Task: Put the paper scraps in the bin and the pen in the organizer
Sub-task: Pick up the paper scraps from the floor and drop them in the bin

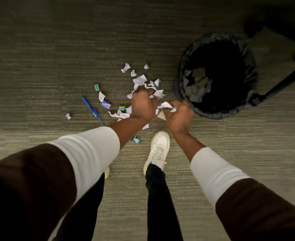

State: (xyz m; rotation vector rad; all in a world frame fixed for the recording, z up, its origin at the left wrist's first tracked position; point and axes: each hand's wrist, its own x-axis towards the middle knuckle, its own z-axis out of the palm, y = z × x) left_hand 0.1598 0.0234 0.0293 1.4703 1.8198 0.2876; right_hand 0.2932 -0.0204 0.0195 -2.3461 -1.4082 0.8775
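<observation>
Paper scraps (166,107) are clenched in the right hand (179,117), nearest the bin (185,66) up-right; the left hand (143,106) is closed on floor scraps.

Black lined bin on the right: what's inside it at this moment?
Inside the round bin with the black liner, a heap of flat paper scraps lies against its near-left wall. The rest of the interior is too dark to read.
</observation>
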